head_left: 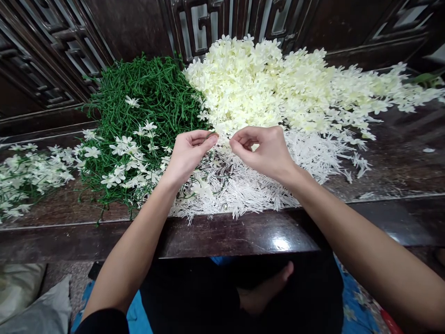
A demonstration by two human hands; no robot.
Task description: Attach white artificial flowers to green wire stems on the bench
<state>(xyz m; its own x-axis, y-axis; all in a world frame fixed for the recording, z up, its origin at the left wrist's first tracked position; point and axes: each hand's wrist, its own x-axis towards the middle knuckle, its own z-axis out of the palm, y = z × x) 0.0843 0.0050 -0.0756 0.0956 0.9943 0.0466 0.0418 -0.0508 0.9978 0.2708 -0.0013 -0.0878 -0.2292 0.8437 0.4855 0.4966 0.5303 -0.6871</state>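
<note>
My left hand (189, 153) is closed in a pinch on the tip of a thin green stem (211, 135), held above a pile of small white plastic stamen pieces (257, 185). My right hand (266, 150) hovers just to the right with its fingers curled in a pinch; what it holds is too small to make out. The two hands nearly meet over the dark wooden platform (225, 234). Behind them lies a big heap of cream artificial flower petals (278, 83). To the left sits a tangle of green stems (153, 102).
Finished stems with white flowers (118, 162) spread to the left, and more lie at the far left (24, 174). Dark carved wooden panels (62, 51) stand behind. My crossed legs and a bare foot (264, 292) rest on a blue mat below the platform edge.
</note>
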